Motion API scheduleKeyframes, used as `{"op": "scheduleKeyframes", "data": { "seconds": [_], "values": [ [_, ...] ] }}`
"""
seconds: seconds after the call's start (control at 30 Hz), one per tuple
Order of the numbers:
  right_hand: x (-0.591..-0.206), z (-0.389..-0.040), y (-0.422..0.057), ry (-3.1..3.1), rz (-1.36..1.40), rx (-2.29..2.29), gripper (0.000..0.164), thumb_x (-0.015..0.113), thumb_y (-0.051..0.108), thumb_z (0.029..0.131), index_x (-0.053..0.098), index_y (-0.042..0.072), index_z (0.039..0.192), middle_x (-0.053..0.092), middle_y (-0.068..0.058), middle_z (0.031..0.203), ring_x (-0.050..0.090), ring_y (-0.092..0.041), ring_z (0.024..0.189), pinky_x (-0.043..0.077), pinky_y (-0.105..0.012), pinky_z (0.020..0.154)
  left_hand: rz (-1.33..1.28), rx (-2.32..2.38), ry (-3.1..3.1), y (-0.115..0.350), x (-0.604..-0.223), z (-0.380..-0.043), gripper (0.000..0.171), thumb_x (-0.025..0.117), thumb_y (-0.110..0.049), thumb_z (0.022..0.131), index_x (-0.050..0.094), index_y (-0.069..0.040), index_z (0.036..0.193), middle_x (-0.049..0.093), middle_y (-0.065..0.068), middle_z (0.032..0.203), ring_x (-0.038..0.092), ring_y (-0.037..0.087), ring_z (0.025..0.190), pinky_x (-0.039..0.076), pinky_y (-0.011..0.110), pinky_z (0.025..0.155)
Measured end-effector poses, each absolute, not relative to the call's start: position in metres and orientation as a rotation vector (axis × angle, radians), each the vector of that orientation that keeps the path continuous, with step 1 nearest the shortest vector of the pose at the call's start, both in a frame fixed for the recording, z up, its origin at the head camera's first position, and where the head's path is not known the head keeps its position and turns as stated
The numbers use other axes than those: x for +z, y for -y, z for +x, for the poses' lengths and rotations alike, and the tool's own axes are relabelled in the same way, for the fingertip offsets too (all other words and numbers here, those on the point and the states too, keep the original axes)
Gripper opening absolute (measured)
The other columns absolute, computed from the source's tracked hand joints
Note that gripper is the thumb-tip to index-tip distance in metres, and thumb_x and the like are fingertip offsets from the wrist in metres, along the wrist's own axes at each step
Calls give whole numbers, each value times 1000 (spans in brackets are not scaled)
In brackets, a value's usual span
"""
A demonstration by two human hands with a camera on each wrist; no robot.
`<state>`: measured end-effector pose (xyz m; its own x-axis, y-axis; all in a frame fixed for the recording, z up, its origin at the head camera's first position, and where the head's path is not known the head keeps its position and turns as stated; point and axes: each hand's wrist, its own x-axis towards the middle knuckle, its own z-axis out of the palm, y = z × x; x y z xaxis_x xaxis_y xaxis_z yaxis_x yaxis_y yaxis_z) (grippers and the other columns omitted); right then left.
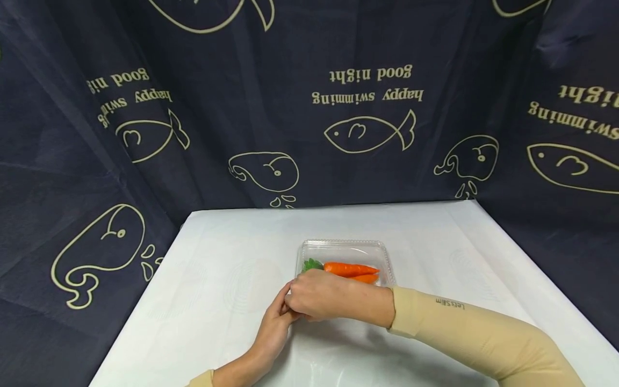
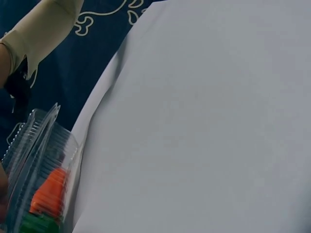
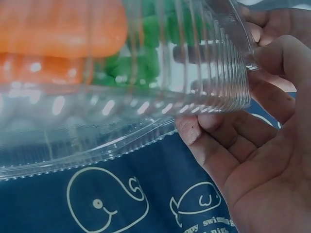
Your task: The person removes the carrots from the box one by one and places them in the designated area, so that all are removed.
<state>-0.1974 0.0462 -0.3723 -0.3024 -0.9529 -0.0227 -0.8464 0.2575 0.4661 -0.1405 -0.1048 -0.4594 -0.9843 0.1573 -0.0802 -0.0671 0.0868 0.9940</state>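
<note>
A clear plastic clamshell box (image 1: 344, 245) stands on the table with orange carrots (image 1: 350, 270) and green leafy tops (image 1: 313, 264) inside. My right hand (image 1: 321, 295) reaches across to the box's near left corner, bent fingers gripping it. In the right wrist view, the thumb and fingers of that right hand (image 3: 262, 150) pinch the ribbed wall and rim. Beside it, my left hand (image 1: 273, 328) holds the same corner, its fingertips partly hidden behind the right hand. The left wrist view shows the box (image 2: 41, 145) tilted in frame, its rims close together.
A white cloth covers the table (image 1: 213, 258). Dark blue fabric (image 1: 309, 123) with fish and whale drawings hangs behind and along the sides. A beige sleeve (image 1: 464, 328) covers the right forearm, which crosses over the near part of the table.
</note>
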Motion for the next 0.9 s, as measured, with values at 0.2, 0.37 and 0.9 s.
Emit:
{"op": "scheduleKeyframes", "data": {
  "seconds": [0.2,0.37,0.9],
  "values": [
    [-373,-196,-43,2249,1655,-647,21,82,37,79,63,27,77,59,14,67,60,-6,67,45,-20,54,70,2066,-2219,98,-460,-140,68,54,-12,97,27,-5,159,44,13,156,41,31,145,38,46,115],
    [-375,-196,-40,2239,1639,-666,17,80,34,81,65,27,79,60,15,69,60,-6,67,46,-20,55,27,2054,-2289,93,-460,-141,63,54,-13,98,34,-8,157,41,10,159,34,32,148,35,48,116],
    [-379,-201,-37,2259,1644,-610,15,80,28,82,66,31,75,61,16,68,60,-6,66,45,-19,55,-161,2016,-2382,90,-460,-146,44,49,-19,103,51,-9,146,63,7,133,60,15,99,52,33,86]
  ]
}}
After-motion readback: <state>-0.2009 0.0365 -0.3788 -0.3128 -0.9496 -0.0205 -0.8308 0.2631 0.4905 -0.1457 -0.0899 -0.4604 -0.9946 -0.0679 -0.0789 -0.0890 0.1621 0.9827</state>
